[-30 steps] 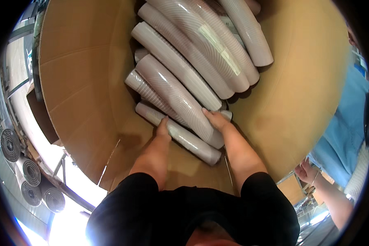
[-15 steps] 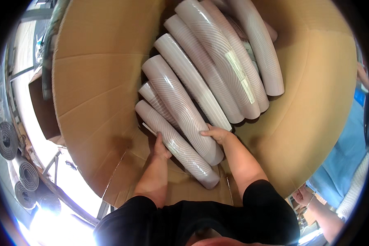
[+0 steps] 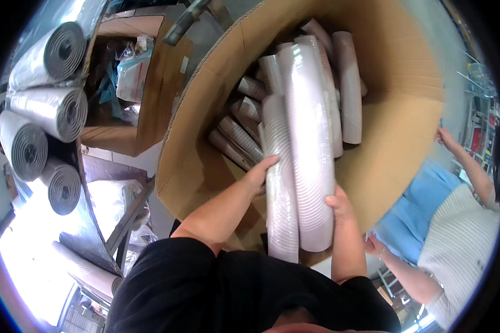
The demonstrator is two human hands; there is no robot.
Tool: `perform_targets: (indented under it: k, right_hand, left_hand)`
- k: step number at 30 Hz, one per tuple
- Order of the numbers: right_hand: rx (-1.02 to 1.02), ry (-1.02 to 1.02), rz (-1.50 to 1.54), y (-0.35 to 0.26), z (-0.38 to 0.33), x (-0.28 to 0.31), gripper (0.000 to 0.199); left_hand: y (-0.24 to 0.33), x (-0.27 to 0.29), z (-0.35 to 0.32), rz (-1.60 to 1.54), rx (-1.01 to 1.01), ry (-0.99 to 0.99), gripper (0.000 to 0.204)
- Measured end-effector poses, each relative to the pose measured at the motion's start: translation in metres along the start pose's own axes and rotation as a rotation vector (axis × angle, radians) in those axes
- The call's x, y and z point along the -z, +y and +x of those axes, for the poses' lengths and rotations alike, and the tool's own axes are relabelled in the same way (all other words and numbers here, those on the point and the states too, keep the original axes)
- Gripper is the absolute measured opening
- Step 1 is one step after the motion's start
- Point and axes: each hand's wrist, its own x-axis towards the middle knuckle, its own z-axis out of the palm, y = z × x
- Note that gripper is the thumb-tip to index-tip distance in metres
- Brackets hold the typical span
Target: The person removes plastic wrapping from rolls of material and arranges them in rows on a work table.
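Note:
Two plastic-wrapped pale pinkish rolls with fine striped patterns are held side by side between my hands, raised above the other rolls. My left hand (image 3: 260, 175) presses against the outer side of the narrower left roll (image 3: 281, 211), its fingers partly hidden. On the other side, my right hand (image 3: 340, 202) grips the wider right roll (image 3: 312, 166), thumb on top. Their lower ends point toward my body and reach over the near side of the large cardboard box (image 3: 397, 133). Inside it lie several similar rolls (image 3: 348, 89), some partly covered by the held pair.
At the left, several grey rolls (image 3: 55, 114) with spiral ends are stacked on a rack. A smaller cardboard box (image 3: 153, 105) with plastic-wrapped items stands beyond them. Close on the right is another person in a striped top (image 3: 461, 238), with blue material (image 3: 414, 208) beside them.
The two rolls have come up from the pile toward me, between my hands. My view has turned left, so more of the rack and the smaller box shows.

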Motion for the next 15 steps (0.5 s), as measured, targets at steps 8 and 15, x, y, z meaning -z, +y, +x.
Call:
perform_targets:
  k: [8, 15]
  right_hand:
    - [0.575, -0.023, -0.329, -0.177, -0.086, -0.089, 0.080]
    - [0.769, -0.155, -0.766, -0.296, -0.053, -0.263, 0.070]
  left_hand:
    - [0.095, -0.174, -0.102, 0.236, -0.327, -0.456, 0.072]
    - [0.263, -0.207, -0.314, 0.379, -1.276, -0.516, 0.074]
